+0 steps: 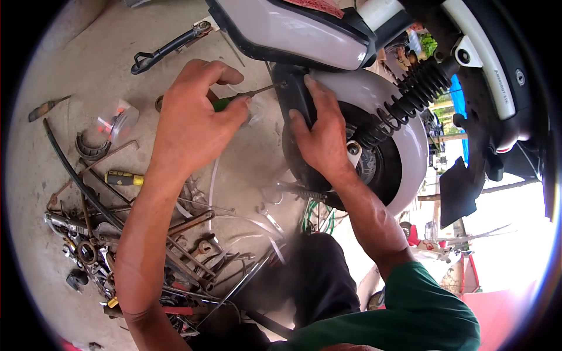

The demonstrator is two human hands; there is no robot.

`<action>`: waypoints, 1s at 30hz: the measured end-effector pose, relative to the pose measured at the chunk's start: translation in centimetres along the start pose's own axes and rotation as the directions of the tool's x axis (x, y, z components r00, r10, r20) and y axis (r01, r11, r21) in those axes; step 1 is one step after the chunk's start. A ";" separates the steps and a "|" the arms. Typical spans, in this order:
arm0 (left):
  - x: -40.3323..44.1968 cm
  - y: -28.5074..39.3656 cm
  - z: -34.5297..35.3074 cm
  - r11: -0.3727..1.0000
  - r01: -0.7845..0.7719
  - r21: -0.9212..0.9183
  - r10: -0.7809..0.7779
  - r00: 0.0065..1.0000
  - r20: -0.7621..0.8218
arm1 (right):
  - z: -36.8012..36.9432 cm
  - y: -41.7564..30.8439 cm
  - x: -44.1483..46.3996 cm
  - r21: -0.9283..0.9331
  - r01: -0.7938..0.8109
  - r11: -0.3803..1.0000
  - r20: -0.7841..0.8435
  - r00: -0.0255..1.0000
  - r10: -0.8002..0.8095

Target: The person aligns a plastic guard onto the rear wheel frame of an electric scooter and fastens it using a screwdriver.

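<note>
My left hand point(196, 114) is closed on the green handle of a screwdriver point(264, 90). Its thin shaft points right, with the tip at a small spot on a black plastic cover point(285, 96). My right hand point(322, 131) grips that cover from the right, thumb lower and one finger near the top; its other fingers are partly hidden. Behind the right hand is a wheel point(369, 167) under a pale grey fender point(410, 137). A black coil spring shock absorber point(398, 108) runs from near the wheel's hub to the upper right.
A pile of wrenches and other metal tools point(88, 251) covers the lower left floor. Nearby lie a yellow-black screwdriver point(124, 178), a curved brake shoe point(92, 146), a clear jar point(120, 121) and a black hose point(70, 167). Grey bodywork point(298, 32) overhangs my hands.
</note>
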State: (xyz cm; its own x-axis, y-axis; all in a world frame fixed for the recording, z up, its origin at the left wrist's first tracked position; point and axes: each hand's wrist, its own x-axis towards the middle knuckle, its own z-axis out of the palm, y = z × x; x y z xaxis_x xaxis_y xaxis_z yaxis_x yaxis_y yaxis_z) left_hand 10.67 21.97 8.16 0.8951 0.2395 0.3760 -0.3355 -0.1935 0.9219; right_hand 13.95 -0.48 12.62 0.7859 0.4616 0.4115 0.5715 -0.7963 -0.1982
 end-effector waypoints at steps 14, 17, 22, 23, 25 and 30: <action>1.0 -1.1 -0.5 0.975 -0.124 0.185 0.104 0.988 0.113 | 0.5 0.2 -0.1 -0.085 -0.010 0.996 0.025 1.000 0.012; 0.9 -0.9 -0.4 0.948 -0.196 0.251 0.175 0.979 0.103 | 0.5 0.1 0.0 -0.097 -0.011 0.995 0.027 1.000 0.014; 1.2 -1.9 -0.1 0.959 -0.209 0.191 0.225 0.972 -0.068 | 0.9 0.6 -0.1 -0.036 -0.047 0.998 0.013 0.999 0.048; 1.2 -2.0 0.0 0.969 -0.191 0.157 0.211 0.970 -0.122 | 0.8 0.5 0.0 -0.051 -0.047 0.998 0.015 0.999 0.048; 0.9 -1.9 -0.2 0.993 -0.095 0.064 0.101 0.989 -0.105 | 0.8 0.5 0.0 -0.053 -0.055 0.997 0.013 0.998 0.056; 0.1 -3.1 0.0 0.982 0.059 -0.180 -0.071 0.996 -0.060 | 1.2 0.9 0.0 0.024 -0.078 0.997 -0.006 0.997 0.078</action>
State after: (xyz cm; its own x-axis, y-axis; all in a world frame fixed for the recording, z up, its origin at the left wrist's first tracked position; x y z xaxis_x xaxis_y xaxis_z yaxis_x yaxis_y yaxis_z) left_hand 11.84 22.58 5.35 0.8975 0.3088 0.3149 -0.3298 -0.0044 0.9440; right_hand 14.71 -0.73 11.39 0.8265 0.3958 0.4002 0.5143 -0.8200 -0.2512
